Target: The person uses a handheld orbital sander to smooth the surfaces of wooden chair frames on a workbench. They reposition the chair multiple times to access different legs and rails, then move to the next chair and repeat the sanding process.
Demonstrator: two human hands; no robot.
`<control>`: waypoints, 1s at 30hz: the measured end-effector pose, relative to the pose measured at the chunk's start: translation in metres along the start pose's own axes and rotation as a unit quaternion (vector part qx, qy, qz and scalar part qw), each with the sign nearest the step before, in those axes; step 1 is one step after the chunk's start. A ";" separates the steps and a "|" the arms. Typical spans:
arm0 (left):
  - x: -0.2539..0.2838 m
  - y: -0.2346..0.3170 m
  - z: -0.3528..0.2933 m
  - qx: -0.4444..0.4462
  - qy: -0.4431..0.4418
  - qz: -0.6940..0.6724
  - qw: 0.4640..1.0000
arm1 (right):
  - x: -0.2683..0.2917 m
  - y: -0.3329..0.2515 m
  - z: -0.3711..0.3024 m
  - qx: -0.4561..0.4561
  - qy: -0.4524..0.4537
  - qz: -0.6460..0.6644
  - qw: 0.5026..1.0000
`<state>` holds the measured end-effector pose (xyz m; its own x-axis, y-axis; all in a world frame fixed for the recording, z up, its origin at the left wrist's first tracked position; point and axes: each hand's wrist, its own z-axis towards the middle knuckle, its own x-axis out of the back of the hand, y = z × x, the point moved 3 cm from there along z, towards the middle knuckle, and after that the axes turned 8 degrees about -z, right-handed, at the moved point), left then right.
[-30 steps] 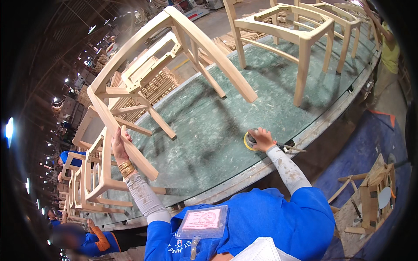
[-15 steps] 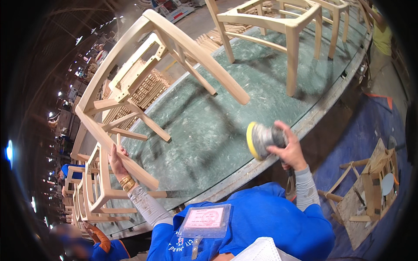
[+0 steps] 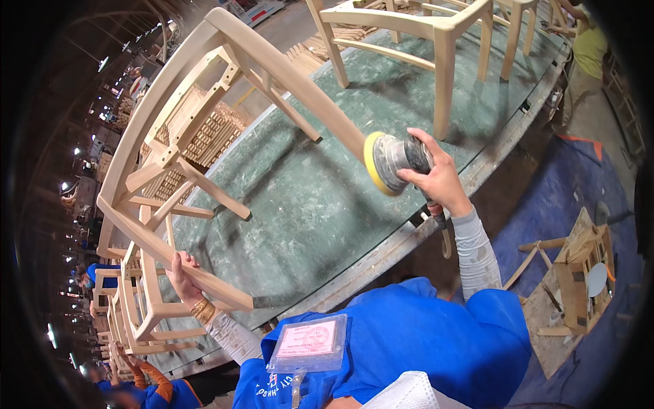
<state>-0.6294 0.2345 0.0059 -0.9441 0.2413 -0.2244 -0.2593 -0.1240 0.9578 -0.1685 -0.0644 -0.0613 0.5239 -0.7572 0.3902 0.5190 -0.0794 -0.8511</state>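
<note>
A pale wooden chair frame (image 3: pixel 158 100) stands tilted on the green tabletop, its long bars pointing toward me. My left hand (image 3: pixel 184 278) is wrapped round the lower bar of this frame, close to its end. In my right hand (image 3: pixel 436 170) is a sander (image 3: pixel 394 162) with a yellow-edged round pad. The pad faces left and covers the end of the frame's upper bar; whether they touch, I cannot tell. A hose or cord hangs below the sander.
More chair frames stand on the green table (image 3: pixel 293 204) at far right (image 3: pixel 443 75) and left (image 3: pixel 151 300). Stacked wooden parts (image 3: pixel 218 129) lie beyond. Right of me, a wooden stand (image 3: pixel 572 293) sits on blue flooring. Co-workers are at lower left (image 3: pixel 163 385) and far right (image 3: pixel 587 58).
My right hand has moved the sander up and left, to the end of the upper bar. My left hand keeps its hold on the frame. The whole view has shifted slightly.
</note>
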 end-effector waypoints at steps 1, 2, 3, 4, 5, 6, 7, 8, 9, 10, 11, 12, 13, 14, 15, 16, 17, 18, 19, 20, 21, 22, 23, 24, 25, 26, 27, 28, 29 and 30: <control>-0.002 0.000 0.002 -0.016 -0.004 -0.011 1.000 | 0.000 0.000 0.004 -0.007 -0.004 0.016 1.000; -0.004 0.000 0.002 -0.016 -0.007 -0.007 1.000 | 0.001 0.001 0.008 -0.013 -0.008 0.031 0.999; -0.005 0.001 0.003 -0.016 -0.011 -0.003 1.000 | 0.002 0.007 0.001 -0.018 0.001 0.004 1.000; -0.004 0.001 0.002 -0.015 -0.012 0.001 1.000 | 0.003 0.013 -0.005 -0.011 0.006 0.006 1.000; -0.004 0.000 0.001 -0.017 -0.007 0.003 1.000 | 0.003 0.018 -0.012 -0.004 0.011 0.008 1.000; -0.005 0.000 0.001 -0.020 -0.003 0.005 1.000 | 0.003 0.021 -0.015 0.003 0.017 0.011 1.000; -0.006 -0.001 0.000 -0.019 0.000 0.009 1.000 | 0.004 0.020 -0.016 -0.003 0.019 -0.008 1.000; -0.006 -0.002 -0.001 -0.011 0.002 0.008 1.000 | 0.004 0.019 -0.014 -0.002 0.013 -0.005 1.000; -0.006 -0.001 -0.001 -0.004 0.003 0.006 1.000 | 0.003 0.017 -0.009 -0.002 0.007 -0.003 1.000; -0.007 0.000 0.001 -0.001 0.005 0.003 1.000 | 0.002 0.011 -0.004 0.002 0.003 0.000 1.000; -0.007 0.000 0.000 0.000 0.003 0.005 1.000 | 0.002 0.008 -0.003 -0.012 -0.005 0.018 1.000; -0.007 -0.001 -0.002 0.000 0.002 0.006 1.000 | 0.003 0.009 -0.006 0.006 0.007 -0.008 1.000; -0.007 0.000 -0.001 -0.001 0.001 0.006 1.000 | 0.005 0.010 -0.009 0.025 0.019 -0.033 0.999; -0.007 0.001 -0.001 -0.006 0.003 0.008 1.000 | 0.005 0.010 -0.010 0.045 0.032 -0.058 0.997; -0.007 0.002 0.000 -0.010 0.005 0.010 1.000 | 0.005 0.010 -0.009 0.050 0.038 -0.060 0.996; -0.007 0.000 -0.002 -0.010 0.007 0.013 1.000 | 0.005 0.007 -0.009 0.052 0.041 -0.064 0.996; -0.008 -0.002 -0.002 -0.009 0.008 0.011 1.000 | 0.005 0.005 -0.009 0.054 0.044 -0.068 0.995; -0.008 -0.003 -0.001 -0.007 0.010 0.010 1.000 | 0.005 0.005 -0.009 0.041 0.034 -0.064 0.997; -0.007 -0.001 0.000 -0.010 0.012 0.009 1.000 | 0.004 0.003 -0.005 0.030 0.026 -0.058 0.998; -0.005 -0.001 0.001 -0.006 0.001 0.011 1.000 | 0.003 0.002 -0.004 0.019 0.017 -0.051 0.998; -0.003 -0.002 0.001 -0.003 -0.010 0.014 1.000 | 0.003 0.006 -0.008 0.018 0.022 -0.046 0.999; -0.003 -0.002 0.001 0.001 -0.022 0.016 1.000 | 0.004 0.011 -0.012 0.021 0.026 -0.043 0.999; -0.002 -0.002 0.001 -0.003 -0.015 0.019 1.000 | 0.005 0.014 -0.015 0.023 0.029 -0.040 0.999; 0.000 -0.002 0.001 -0.007 -0.009 0.022 1.000 | 0.005 0.017 -0.016 0.026 0.032 -0.037 0.998; -0.001 -0.003 0.000 -0.007 -0.004 0.026 1.000 | 0.006 0.014 -0.015 0.023 0.030 -0.055 0.998; -0.002 -0.004 0.000 -0.004 -0.006 0.023 1.000 | 0.006 0.011 -0.011 0.019 0.021 -0.047 0.998; -0.003 -0.004 -0.001 -0.001 -0.007 0.020 1.000 | 0.005 0.006 -0.005 0.015 0.012 -0.039 0.999; -0.006 -0.001 0.000 0.000 -0.009 0.017 1.000 | 0.003 0.002 0.000 0.013 0.005 -0.030 0.999; -0.009 0.000 0.000 0.001 -0.012 0.012 1.000 | 0.002 0.001 0.000 0.021 0.011 -0.022 0.999; -0.012 0.001 0.000 0.002 -0.016 0.006 1.000 | 0.003 0.005 -0.004 0.024 0.018 -0.021 0.999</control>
<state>-0.6186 0.2313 0.0090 -0.9401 0.2703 -0.2077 -0.2475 -0.1224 0.9611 -0.1667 -0.0697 -0.0659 0.4768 -0.7764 0.4122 0.5732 -0.0809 -0.8154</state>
